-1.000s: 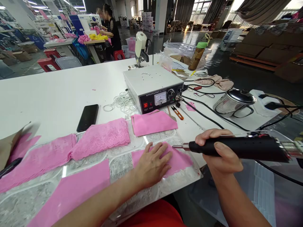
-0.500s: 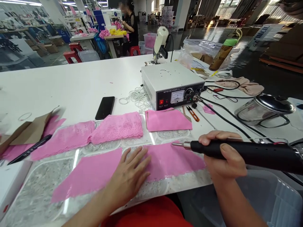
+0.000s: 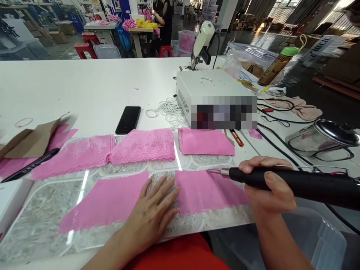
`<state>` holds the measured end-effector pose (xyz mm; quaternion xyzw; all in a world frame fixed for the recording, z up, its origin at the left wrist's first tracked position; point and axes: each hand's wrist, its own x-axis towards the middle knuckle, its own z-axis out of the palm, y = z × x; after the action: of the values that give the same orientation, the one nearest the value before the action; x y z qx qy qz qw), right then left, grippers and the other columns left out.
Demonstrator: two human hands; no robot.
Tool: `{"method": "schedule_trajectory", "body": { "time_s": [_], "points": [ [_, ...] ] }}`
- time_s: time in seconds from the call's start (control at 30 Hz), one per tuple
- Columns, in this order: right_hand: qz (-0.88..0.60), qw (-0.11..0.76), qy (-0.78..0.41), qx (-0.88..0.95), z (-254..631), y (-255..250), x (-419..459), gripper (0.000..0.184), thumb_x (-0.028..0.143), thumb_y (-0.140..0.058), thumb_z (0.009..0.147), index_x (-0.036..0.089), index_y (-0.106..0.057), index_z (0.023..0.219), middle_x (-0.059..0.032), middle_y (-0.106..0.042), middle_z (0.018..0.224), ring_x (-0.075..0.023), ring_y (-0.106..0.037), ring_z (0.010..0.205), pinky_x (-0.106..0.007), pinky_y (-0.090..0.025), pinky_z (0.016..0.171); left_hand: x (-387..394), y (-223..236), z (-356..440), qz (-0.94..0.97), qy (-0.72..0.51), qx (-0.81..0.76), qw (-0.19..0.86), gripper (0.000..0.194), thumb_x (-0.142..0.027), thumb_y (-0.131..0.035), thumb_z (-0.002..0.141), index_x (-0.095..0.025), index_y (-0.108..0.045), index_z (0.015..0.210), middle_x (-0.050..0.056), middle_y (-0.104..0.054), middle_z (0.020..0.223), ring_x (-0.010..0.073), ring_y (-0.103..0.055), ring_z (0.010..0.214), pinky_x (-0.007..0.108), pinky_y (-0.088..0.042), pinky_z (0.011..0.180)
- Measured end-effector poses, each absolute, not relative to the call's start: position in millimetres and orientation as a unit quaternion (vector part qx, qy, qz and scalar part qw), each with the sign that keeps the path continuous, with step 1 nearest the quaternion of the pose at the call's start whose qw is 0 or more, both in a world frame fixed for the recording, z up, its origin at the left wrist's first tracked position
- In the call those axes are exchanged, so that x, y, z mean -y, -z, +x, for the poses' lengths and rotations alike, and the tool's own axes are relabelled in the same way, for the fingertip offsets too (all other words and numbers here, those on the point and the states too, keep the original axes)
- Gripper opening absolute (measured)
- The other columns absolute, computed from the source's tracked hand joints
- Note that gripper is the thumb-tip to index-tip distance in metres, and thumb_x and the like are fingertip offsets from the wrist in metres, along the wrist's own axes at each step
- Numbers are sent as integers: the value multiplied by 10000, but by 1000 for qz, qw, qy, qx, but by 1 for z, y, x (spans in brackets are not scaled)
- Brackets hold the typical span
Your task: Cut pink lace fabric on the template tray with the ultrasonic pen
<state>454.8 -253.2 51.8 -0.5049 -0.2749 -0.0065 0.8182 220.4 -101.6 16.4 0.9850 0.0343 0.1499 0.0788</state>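
My left hand (image 3: 154, 210) lies flat, fingers spread, between two pink fabric pieces on the table's patterned covering. The left piece (image 3: 112, 204) has a slanted outer end and lies beside the thumbless side of the hand. Just past my fingertips begins the right piece (image 3: 208, 195). In my right hand (image 3: 271, 187) is a black ultrasonic handpiece (image 3: 306, 183), held nearly level with its thin metal tip pointing left. The tip is at the right piece's upper edge; whether it touches, I cannot tell. Behind lie two stacks of pink lace pieces (image 3: 144, 148) and plain pink pieces (image 3: 208, 142).
A grey power box (image 3: 210, 80) stands behind the plain stack, with cables (image 3: 278, 146) running to the right. Around it are a phone (image 3: 128, 120), white elastic loops (image 3: 171, 110), orange snips (image 3: 236, 138) and a lidded glass pot (image 3: 312, 138). A black pen (image 3: 30, 165) lies left.
The camera view has shifted slightly. My left hand has slid a little left, baring the right piece's left edge. The handpiece tip stays at the right piece's upper edge.
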Motion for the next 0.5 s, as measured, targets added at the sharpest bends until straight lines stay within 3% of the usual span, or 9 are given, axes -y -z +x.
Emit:
{"method": "schedule_trajectory", "body": {
  "time_s": [0.5],
  "points": [
    [-478, 824, -23, 302, 442, -58, 243, 124, 209, -580, 675, 194, -643, 781, -12, -614, 703, -153, -555, 552, -336, -491, 540, 109, -15, 216, 988, -138, -14, 64, 383, -270, -501, 965, -234, -538, 1345, 61, -482, 1465, 293, -388, 1387, 553, -257, 1146]
  ]
}}
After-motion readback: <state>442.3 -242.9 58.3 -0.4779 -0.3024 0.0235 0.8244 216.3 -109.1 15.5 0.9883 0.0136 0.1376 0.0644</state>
